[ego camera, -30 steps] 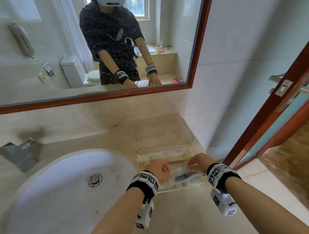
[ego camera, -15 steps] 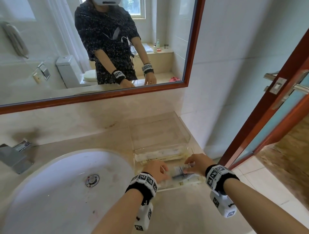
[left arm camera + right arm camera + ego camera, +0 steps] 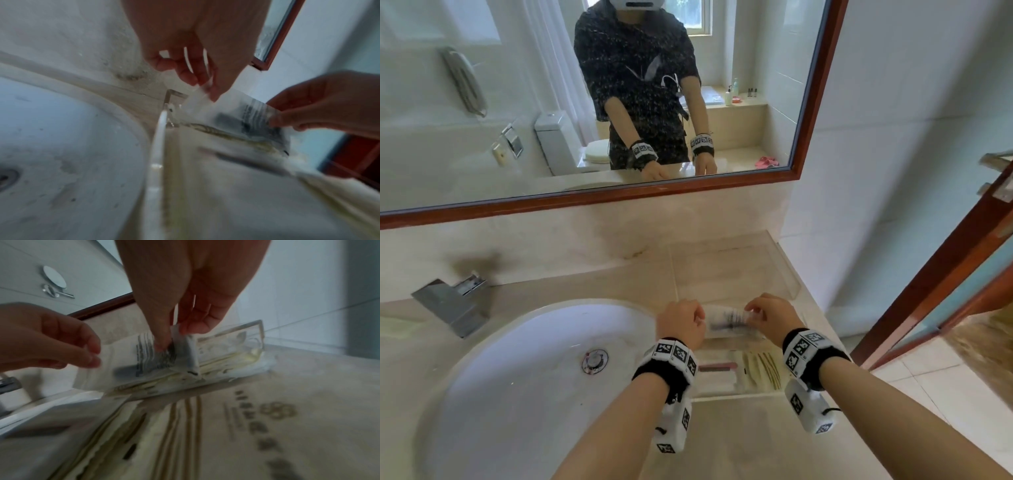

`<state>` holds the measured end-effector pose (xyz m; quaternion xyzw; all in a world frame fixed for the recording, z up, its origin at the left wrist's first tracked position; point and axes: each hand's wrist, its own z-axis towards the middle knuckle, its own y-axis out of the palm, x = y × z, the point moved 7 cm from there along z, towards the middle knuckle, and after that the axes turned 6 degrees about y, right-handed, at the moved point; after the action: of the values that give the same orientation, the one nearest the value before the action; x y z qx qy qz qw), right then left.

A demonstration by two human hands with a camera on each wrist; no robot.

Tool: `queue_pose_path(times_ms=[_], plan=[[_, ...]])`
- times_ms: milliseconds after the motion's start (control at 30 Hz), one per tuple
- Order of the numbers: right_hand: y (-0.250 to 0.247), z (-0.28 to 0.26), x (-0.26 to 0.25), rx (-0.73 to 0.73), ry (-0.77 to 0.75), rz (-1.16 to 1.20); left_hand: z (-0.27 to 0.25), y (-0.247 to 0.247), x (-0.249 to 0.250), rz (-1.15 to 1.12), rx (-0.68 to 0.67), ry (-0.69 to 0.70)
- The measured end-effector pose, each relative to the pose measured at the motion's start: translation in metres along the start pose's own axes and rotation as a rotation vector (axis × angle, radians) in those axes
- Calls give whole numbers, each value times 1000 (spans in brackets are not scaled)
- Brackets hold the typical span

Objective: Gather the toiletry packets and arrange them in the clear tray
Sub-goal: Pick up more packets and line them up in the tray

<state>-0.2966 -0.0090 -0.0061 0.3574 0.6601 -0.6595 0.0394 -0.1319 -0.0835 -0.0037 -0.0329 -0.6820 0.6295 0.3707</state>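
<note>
**Packet held over the tray by both hands**

The packet (image 3: pixel 726 320), a thin frosted plastic sachet with dark print, hangs just above the clear tray (image 3: pixel 787 277). The left hand (image 3: pixel 681 323) pinches one end and the right hand (image 3: pixel 774 317) pinches the other, where the end looks folded. More flat cream packets (image 3: pixel 756 371) lie on the near side, beside the white sink (image 3: pixel 517 377). I think the slippery film may slide from the fingers or land crooked, because both grips hold only the edges.

Head high above; wrists close (shared packet (image 3: pixel 727 320)).
</note>
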Motion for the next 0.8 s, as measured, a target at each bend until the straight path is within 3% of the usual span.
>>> queue_pose_path(times_ms=[67, 133, 233, 367, 467, 567, 800], plan=[[12, 6, -6, -17, -30, -33, -7, -1, -9, 232, -25, -10], [20, 9, -9, -34, -35, -62, -13, -1, -15, 327, -7, -3], [27, 15, -12, -85, -34, -99, -16, -5, -13, 322, 9, 86], [27, 19, -13, -181, -21, -173, -16, 4, -2, 353, -165, 260], [32, 18, -11, -225, -5, -247, -15, 15, -3, 381, -293, 261], [38, 14, -8, -233, 18, -293, -14, 22, -4, 417, -331, 253], [26, 2, -16, -97, -89, -234, -12, 19, -3, 344, -250, 242]])
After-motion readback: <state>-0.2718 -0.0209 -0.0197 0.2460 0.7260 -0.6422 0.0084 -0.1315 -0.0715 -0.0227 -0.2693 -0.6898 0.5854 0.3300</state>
